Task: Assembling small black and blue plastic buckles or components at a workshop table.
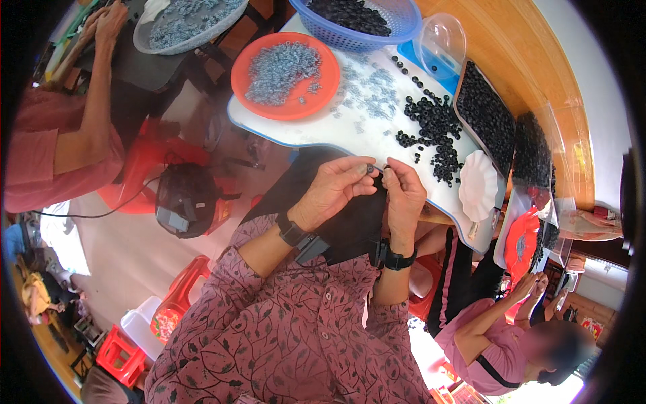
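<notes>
Both my hands are raised over my lap at the near edge of the white table [269, 132], fingertips close together. Between thumb and forefinger, my left hand [334, 190] pinches a small black ring-shaped part [370, 169]. My right hand [404, 196] pinches another small dark piece [385, 167], mostly covered by the fingers. Beyond them lies a loose pile of small round black parts [431, 124]. A red plate [246, 91] holds a heap of small grey-blue pieces [282, 67], and more clear, pale pieces [370, 91] are scattered beside it.
At the back are a blue basket [356, 42] of black parts and a clear plastic tub [441, 40]. A tray of black parts [481, 111] and a white scalloped dish [478, 185] stand right. Co-workers' arms [94, 114] show left, with another person [498, 337] at lower right.
</notes>
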{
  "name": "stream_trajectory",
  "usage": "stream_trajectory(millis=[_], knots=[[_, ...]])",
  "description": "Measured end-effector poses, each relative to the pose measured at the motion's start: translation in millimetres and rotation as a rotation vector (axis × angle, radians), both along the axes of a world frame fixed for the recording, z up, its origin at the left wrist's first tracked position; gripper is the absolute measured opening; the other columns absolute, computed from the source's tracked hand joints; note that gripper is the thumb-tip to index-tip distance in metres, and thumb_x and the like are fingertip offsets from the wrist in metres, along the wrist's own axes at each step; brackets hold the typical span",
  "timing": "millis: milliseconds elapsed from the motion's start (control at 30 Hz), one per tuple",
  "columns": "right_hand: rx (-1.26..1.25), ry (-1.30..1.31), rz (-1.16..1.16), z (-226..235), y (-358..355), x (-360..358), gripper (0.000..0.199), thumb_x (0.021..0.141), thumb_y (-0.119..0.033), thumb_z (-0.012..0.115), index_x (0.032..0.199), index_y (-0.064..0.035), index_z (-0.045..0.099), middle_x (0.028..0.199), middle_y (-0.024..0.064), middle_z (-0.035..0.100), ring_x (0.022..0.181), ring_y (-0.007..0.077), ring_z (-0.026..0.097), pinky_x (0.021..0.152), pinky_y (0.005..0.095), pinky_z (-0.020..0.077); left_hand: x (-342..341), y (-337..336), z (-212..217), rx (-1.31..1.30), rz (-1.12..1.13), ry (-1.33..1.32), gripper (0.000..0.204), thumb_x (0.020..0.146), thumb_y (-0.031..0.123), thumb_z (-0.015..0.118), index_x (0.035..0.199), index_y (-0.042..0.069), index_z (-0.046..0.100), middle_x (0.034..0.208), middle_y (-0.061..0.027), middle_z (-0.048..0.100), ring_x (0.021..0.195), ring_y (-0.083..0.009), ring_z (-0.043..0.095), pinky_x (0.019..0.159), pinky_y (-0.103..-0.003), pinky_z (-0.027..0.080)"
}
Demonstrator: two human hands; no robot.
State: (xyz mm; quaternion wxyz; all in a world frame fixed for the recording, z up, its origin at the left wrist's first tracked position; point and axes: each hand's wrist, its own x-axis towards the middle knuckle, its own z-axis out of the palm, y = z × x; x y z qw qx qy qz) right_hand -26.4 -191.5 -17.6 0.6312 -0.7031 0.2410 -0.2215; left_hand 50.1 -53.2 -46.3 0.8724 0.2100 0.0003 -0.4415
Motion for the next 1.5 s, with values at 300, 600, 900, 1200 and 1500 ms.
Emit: stream_trajectory(millis=[300, 600, 900, 1200, 1500], knots=[[0.432, -0.209, 0.056, 0.7, 4.7, -12.1, 0.016, 0.088, 0.002, 0.066, 0.104, 0.0027, 0.066, 0.093, 0.0043, 0.066, 0.083, 0.0105, 0.060, 0.077, 0.0217, 0.0485, -5.4, -0.2, 10.2, -0.026, -0.018, -0.007, 0.025, 0.096, 0.007, 0.058, 0.118, -0.004, 0.060, 0.105, -0.0108, 0.067, 0.086, -0.0131, 0.066, 0.078, -0.028, 0.059], [0.382, -0.294, 0.078, 0.9, 12.3, -12.7, 0.015, 0.083, 0.008, 0.069, 0.096, 0.0022, 0.066, 0.099, 0.0050, 0.061, 0.091, 0.0136, 0.059, 0.082, 0.0241, 0.0479, -11.7, 1.3, 21.5, 0.000, 0.004, -0.029, 0.026, 0.096, 0.009, 0.058, 0.119, -0.003, 0.062, 0.093, -0.0080, 0.068, 0.079, -0.0129, 0.066, 0.074, -0.026, 0.057], [0.279, -0.289, 0.079, 6.5, 15.3, -11.4, 0.016, 0.080, 0.011, 0.070, 0.092, 0.0017, 0.067, 0.099, 0.0047, 0.059, 0.090, 0.0131, 0.057, 0.082, 0.0238, 0.0473, -14.0, 3.0, 23.3, 0.036, 0.014, -0.065, 0.025, 0.096, 0.009, 0.059, 0.118, -0.002, 0.063, 0.094, -0.0065, 0.068, 0.078, -0.0121, 0.065, 0.073, -0.027, 0.057], [0.114, -0.224, 0.051, 13.3, 19.0, -12.1, 0.014, 0.080, 0.007, 0.072, 0.092, 0.0012, 0.068, 0.097, 0.0034, 0.060, 0.087, 0.0113, 0.056, 0.077, 0.0217, 0.0457, -17.0, 3.1, 24.8, 0.079, 0.017, -0.094, 0.024, 0.096, 0.010, 0.059, 0.117, -0.002, 0.064, 0.095, -0.0055, 0.067, 0.078, -0.0104, 0.064, 0.073, -0.027, 0.058], [-0.121, -0.138, 0.045, 20.7, 21.2, -13.7, 0.013, 0.081, 0.002, 0.073, 0.093, 0.0000, 0.068, 0.096, 0.0031, 0.060, 0.083, 0.0098, 0.056, 0.073, 0.0212, 0.0459, -18.0, 6.8, 29.6, 0.163, 0.043, -0.172, 0.025, 0.096, 0.010, 0.060, 0.117, -0.001, 0.065, 0.092, -0.0049, 0.067, 0.078, -0.0098, 0.063, 0.072, -0.026, 0.057]])
